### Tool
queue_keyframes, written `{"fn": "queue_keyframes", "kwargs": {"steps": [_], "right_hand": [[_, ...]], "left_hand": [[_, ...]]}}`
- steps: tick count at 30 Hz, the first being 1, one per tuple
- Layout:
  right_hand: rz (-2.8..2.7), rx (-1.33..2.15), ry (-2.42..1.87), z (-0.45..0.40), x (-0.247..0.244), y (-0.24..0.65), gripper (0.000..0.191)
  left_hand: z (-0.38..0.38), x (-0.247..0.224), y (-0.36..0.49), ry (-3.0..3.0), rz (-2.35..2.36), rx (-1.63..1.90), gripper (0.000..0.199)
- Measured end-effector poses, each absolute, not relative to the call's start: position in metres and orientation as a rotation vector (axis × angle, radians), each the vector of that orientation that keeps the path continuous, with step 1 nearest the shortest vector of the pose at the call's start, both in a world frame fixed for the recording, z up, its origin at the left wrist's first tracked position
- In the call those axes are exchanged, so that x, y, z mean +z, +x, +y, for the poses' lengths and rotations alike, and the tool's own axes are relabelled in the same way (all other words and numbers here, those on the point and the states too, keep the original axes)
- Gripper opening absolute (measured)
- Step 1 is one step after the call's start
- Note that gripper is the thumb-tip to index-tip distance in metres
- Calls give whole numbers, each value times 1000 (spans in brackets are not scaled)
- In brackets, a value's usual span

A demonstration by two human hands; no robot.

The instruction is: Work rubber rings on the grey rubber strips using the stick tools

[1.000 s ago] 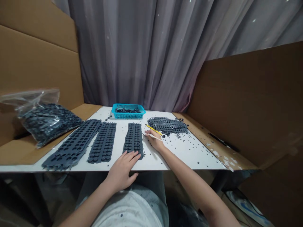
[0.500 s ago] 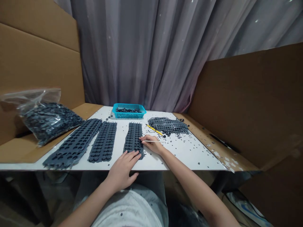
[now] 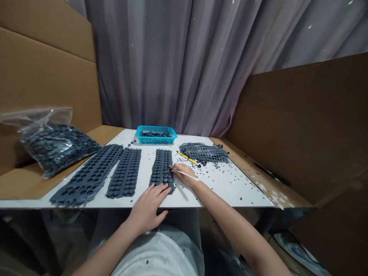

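A dark grey rubber sheet (image 3: 162, 163) with rows of round moulded pieces lies before me on the white table. My left hand (image 3: 149, 203) rests on its near end, fingers stretched and thumb apart. Over the sheet's right edge my right hand (image 3: 184, 174) is closed on a thin white stick (image 3: 186, 175). The stick's working tip is hidden at my fingertips, by the right-hand rows. A few pieces just below them look ring-shaped. Left of this sheet lie a second moulded sheet (image 3: 124, 172) and a longer one with open holes (image 3: 89, 172).
At the back stands a blue basket (image 3: 156, 140) of small dark parts. A clear bag (image 3: 57, 147) of dark rings leans at left. A yellow tool (image 3: 186, 157) lies beside stacked perforated sheets (image 3: 204, 152), with black bits scattered around. Cardboard walls (image 3: 304, 134) flank the table.
The white stick has tilted, its rear end now lower and nearer me, and its shadow shows on the table. My left hand has stayed in place.
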State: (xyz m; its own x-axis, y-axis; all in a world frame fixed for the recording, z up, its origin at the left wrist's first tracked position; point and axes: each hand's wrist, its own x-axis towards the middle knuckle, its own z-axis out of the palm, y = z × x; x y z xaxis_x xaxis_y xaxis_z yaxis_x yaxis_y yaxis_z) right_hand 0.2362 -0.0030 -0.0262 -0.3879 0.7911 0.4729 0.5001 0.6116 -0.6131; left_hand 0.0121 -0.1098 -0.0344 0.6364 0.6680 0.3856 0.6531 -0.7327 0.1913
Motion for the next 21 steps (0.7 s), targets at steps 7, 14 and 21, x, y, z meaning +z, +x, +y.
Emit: {"fn": "queue_keyframes", "kwargs": {"steps": [7,14,21], "right_hand": [[-1829,528,-1085,10,-32,248,26],[-1900,744,-942,7,-31,242,27],[-1956,664,-948,5,-29,240,24]], "left_hand": [[-109,-34,12,2801,1135,708,61],[-110,-32,12,2806,1141,670,60],[-111,-32,13,2799,1132,706,61]]}}
